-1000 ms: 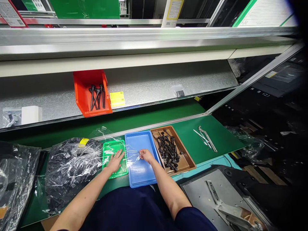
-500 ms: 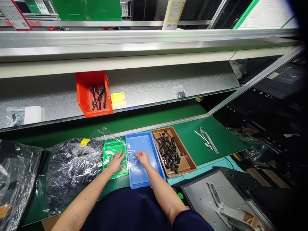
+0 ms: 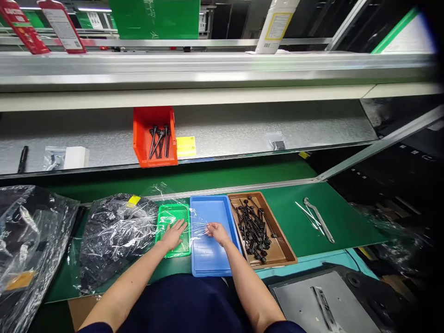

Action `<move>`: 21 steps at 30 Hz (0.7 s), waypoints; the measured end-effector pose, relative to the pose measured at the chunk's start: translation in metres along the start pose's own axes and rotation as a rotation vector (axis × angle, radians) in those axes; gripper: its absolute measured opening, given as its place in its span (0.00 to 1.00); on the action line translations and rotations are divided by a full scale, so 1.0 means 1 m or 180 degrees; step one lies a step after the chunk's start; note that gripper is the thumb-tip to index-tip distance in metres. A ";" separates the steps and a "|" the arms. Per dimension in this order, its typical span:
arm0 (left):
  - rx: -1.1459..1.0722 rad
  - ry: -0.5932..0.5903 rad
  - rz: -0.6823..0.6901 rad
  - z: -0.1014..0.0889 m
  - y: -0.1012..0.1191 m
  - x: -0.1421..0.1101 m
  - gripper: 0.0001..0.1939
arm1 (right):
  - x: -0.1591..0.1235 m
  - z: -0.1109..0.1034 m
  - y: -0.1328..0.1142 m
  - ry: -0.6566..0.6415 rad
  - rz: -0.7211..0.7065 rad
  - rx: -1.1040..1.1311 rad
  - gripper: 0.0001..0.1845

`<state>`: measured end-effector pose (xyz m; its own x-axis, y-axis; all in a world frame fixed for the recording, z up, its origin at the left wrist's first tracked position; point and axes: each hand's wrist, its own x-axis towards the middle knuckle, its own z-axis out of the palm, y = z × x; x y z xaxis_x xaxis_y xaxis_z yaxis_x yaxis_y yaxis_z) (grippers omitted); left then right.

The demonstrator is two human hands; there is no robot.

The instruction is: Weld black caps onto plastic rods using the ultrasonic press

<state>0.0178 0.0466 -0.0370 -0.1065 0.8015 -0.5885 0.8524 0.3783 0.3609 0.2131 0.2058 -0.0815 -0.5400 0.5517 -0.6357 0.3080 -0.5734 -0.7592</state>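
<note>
My left hand lies flat with fingers stretched, over the clear plastic film that covers the small green tray. Above the blue tray, my right hand pinches the gathered edge of a clear plastic bag, which stretches in thin strands between the hands. The bag holds a bulky mass of dark contents with a yellow label on top. What the dark contents are cannot be made out through the shiny film.
A brown tray of black screw-like parts stands right of the blue tray. Farther right lie a hook wrench and thin rods. An orange bin sits on the metal shelf. Another wrapped bundle lies far left.
The camera view has shifted, so the bench appears farther right. My right hand still pinches the film and my left hand still rests flat over the green tray.
</note>
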 end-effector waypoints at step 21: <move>-0.1422 0.2897 -0.1048 -0.015 -0.083 -0.141 0.20 | 0.108 0.091 -0.089 0.0318 -0.0866 -0.1717 0.19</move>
<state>-0.0454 -0.0907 0.0270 -0.7975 0.6033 -0.0099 0.4665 0.6269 0.6240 0.0561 0.2609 -0.0700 -0.5870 0.7043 -0.3992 0.5366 -0.0307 -0.8433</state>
